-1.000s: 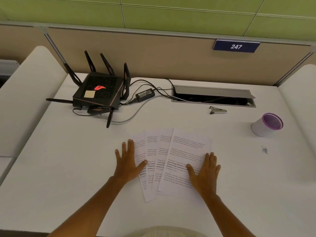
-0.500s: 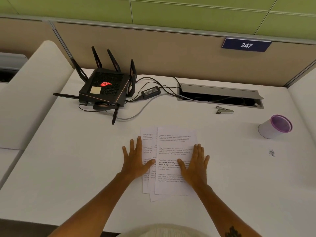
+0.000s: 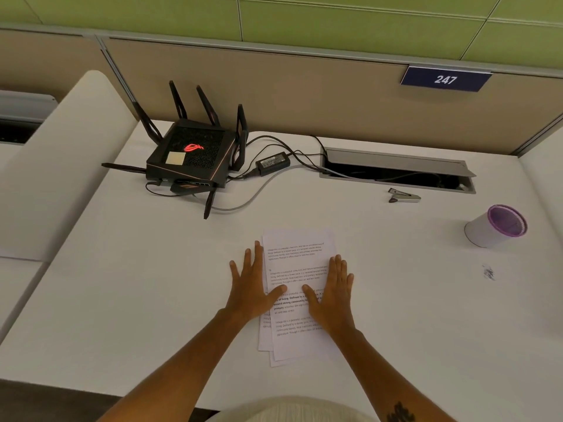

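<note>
Left hand point(image 3: 249, 287) flat, fingers straight, at the left edge of the sheets point(image 3: 300, 260), lying on the desk point(image 3: 152, 284) close to its front. Right hand point(image 3: 333, 295) flat too, on the top sheet's right side; nothing gripped. Push inward evenly from both sides, lightly, squaring the offset lower corners without buckling.

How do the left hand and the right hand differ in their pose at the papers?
The left hand lies mostly on the table, with only its thumb on the papers; the right hand straddles their right edge. The left hand's fingers spread wider than the right hand's. Both lie flat, fingers straight.
</note>
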A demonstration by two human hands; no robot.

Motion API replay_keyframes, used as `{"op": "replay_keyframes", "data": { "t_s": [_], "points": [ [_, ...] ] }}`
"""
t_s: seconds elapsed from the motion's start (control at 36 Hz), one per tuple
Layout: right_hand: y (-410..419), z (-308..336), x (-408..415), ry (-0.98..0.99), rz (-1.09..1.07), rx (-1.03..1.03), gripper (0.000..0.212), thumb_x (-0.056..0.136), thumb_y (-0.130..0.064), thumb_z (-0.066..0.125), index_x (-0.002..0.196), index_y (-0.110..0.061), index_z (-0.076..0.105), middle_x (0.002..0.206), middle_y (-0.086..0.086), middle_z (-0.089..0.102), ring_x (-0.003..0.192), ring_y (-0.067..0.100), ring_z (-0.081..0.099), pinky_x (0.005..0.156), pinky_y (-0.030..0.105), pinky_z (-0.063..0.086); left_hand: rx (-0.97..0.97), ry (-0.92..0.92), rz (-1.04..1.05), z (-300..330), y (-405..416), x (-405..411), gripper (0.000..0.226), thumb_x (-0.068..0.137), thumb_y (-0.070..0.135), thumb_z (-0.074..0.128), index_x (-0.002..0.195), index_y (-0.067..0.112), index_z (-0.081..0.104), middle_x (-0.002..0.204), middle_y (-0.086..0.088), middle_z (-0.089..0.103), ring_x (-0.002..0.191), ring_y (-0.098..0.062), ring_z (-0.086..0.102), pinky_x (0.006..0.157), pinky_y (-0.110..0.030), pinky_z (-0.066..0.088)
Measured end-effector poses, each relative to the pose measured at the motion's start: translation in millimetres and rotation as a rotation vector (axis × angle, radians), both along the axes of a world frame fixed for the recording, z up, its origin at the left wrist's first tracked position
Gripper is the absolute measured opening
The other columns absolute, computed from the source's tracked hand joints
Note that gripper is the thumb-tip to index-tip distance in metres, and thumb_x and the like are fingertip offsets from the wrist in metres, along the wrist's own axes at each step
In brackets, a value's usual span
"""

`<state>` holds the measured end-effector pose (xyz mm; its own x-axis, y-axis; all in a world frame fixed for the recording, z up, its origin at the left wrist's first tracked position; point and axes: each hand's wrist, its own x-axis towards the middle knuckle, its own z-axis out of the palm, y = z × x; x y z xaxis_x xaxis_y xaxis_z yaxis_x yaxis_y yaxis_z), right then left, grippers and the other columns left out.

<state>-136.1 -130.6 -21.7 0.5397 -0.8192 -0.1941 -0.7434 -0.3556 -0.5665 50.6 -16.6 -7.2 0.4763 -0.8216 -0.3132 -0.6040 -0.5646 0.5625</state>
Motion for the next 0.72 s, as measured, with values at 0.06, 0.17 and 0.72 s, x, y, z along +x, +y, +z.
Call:
{"op": "replay_keyframes", "data": {
  "t_s": [0.06, 0.17, 0.72],
  "points": [
    [2.8, -0.3, 0.6, 0.001, -0.007, -0.006, 0.098, 0.100, -0.047, 0.060, 0.167, -0.006, 0.000, 0.177, 0.010, -0.005, 0.164, 0.026, -0.010, 0.130, 0.041, -0.013, -0.005, 0.009, 0.015, 1.5, -1.4, -0.8, 0.119, 0.092, 0.072, 0.061, 0.168, 0.023, -0.016, 0.178, 0.002, -0.022, 0.167, -0.027, -0.009, 0.129, -0.060, -0.016],
    [6.2, -0.6, 2.6, -0.004, -0.018, -0.002, 0.097, 0.101, -0.047, 0.059, 0.167, -0.006, 0.000, 0.177, 0.009, -0.006, 0.163, 0.025, -0.011, 0.130, 0.041, -0.014, -0.065, 0.086, 0.046, 4.7, -1.2, -2.4, 0.120, 0.093, 0.064, 0.068, 0.167, 0.026, -0.018, 0.181, 0.002, 0.001, 0.167, -0.027, 0.008, 0.132, -0.061, -0.010],
    [-4.7, 16.5, -8.9, -0.330, -0.288, 0.231, 0.096, 0.092, -0.037, 0.078, 0.166, -0.024, 0.018, 0.168, 0.003, 0.033, 0.153, 0.023, 0.035, 0.125, 0.045, 0.035, -0.423, 0.441, 0.516, 35.0, -0.2, -35.5, 0.055, 0.106, 0.013, 0.065, 0.154, 0.030, 0.046, 0.140, 0.000, 0.066, 0.113, -0.018, 0.073, 0.077, -0.023, 0.067]
  ]
}}
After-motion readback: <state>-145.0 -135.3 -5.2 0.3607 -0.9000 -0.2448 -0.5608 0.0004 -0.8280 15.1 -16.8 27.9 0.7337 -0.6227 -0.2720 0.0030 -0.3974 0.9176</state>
